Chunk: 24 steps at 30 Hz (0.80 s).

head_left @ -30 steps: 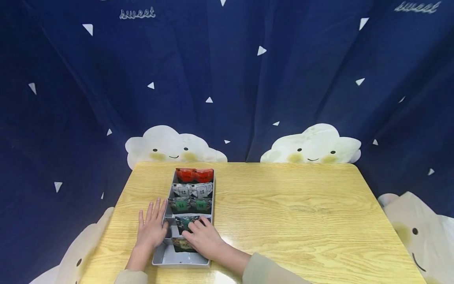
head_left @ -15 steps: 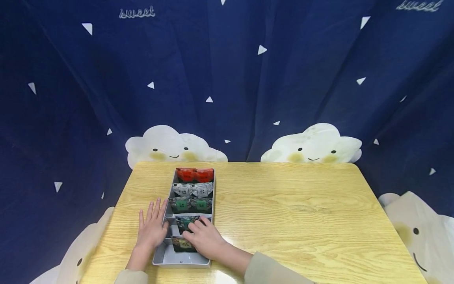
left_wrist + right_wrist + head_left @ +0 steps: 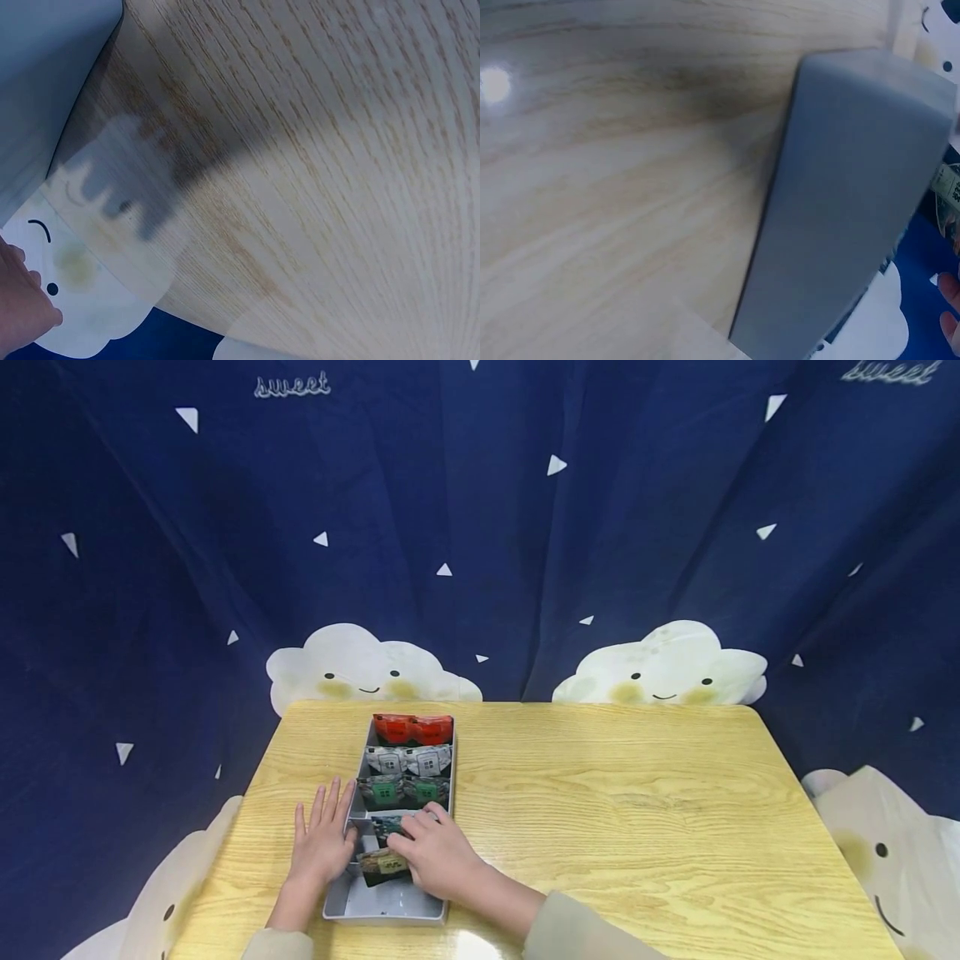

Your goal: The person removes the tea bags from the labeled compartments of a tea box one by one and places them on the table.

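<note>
A long grey divided tray (image 3: 384, 921) lies on the left part of the table. My right hand (image 3: 442, 860) holds a dark sachet with a yellow label (image 3: 381, 865) by its right side, over the tray's near compartments. The sachet is tilted, and the fingers hide its right end. Just behind it a dark sachet with a teal pattern (image 3: 386, 828) stands in the tray, partly covered by the same hand. My left hand (image 3: 321, 850) rests along the tray's left wall, fingers straight, thumb at the rim.
Farther back in the tray stand red sachets (image 3: 412, 729), white sachets (image 3: 407, 762) and green-labelled sachets (image 3: 403, 792), in rows across it. The wooden table (image 3: 615, 810) extends to the right. A dark blue curtain (image 3: 495, 527) with clouds hangs behind.
The yellow-label sachet has tilted and risen slightly, with its left end lower. My right hand has moved a little up and away with it. The left hand stays where it was.
</note>
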{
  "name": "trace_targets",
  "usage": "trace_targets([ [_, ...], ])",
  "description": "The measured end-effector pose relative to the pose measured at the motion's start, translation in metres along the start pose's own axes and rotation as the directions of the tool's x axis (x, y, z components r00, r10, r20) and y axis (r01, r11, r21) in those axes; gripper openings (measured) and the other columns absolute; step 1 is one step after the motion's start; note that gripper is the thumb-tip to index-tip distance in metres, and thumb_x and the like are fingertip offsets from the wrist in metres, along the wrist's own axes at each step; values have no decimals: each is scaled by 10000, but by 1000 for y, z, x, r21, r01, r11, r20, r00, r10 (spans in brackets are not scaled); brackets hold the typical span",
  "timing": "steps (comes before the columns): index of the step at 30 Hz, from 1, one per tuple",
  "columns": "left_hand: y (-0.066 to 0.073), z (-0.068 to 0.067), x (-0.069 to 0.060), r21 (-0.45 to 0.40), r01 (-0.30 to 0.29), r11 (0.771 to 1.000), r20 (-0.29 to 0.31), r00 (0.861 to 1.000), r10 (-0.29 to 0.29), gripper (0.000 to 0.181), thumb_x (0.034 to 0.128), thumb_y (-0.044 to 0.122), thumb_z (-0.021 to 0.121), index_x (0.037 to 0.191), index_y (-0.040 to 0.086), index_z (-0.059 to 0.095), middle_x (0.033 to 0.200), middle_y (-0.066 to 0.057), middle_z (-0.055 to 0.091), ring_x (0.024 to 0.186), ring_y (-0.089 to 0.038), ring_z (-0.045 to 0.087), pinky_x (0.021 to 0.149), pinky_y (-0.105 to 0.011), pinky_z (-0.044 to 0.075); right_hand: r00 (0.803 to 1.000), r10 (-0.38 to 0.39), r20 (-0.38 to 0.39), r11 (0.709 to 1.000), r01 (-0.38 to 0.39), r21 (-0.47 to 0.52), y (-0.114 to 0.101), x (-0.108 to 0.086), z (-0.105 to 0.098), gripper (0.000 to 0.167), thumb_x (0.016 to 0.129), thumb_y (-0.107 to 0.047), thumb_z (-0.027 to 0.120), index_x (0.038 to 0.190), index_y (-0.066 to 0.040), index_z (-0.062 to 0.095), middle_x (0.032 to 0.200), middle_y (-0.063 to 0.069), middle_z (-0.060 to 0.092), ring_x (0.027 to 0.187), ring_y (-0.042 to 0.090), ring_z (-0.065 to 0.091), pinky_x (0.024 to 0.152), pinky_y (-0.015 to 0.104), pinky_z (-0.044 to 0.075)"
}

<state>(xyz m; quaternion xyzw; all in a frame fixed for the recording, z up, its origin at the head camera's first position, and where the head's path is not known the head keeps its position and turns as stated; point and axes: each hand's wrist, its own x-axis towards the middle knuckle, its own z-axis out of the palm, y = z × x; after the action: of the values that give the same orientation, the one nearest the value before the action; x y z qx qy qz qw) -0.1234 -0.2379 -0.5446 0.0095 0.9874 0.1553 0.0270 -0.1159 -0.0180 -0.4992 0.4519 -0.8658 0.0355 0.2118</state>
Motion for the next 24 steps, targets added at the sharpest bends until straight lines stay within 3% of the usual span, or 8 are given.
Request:
trace_targets([
  [8, 2, -1, 0, 12, 0, 1000, -4, 1000, 0, 678, 887, 179, 480, 1472, 115, 144, 1518, -173, 77, 1376, -378, 28, 1066, -574, -94, 996, 51, -77, 997, -46, 64, 14, 4, -18, 125, 909, -245, 468, 877, -247, 589, 837, -81, 506, 831, 116, 501, 884, 297, 385],
  [20, 0, 0, 0, 15, 4, 1000, -15, 1000, -4, 679, 875, 172, 478, 1469, 108, 158, 1516, -174, 91, 1374, -380, 44, 1069, -583, -50, 976, 160, -145, 986, -151, 67, 55, 1, -27, 84, 819, -127, 523, 851, -195, 561, 824, -34, 502, 807, 157, 521, 885, 349, 403],
  [24, -1, 1, 0, 9, -3, 1000, -31, 1000, 3, 672, 872, 171, 483, 1466, 105, 176, 1510, -177, 120, 1375, -375, 59, 1068, -587, -38, 968, 201, -148, 979, -193, 66, 71, -1, -27, 86, 840, -127, 532, 879, -185, 582, 830, -22, 522, 824, 174, 537, 889, 366, 402],
])
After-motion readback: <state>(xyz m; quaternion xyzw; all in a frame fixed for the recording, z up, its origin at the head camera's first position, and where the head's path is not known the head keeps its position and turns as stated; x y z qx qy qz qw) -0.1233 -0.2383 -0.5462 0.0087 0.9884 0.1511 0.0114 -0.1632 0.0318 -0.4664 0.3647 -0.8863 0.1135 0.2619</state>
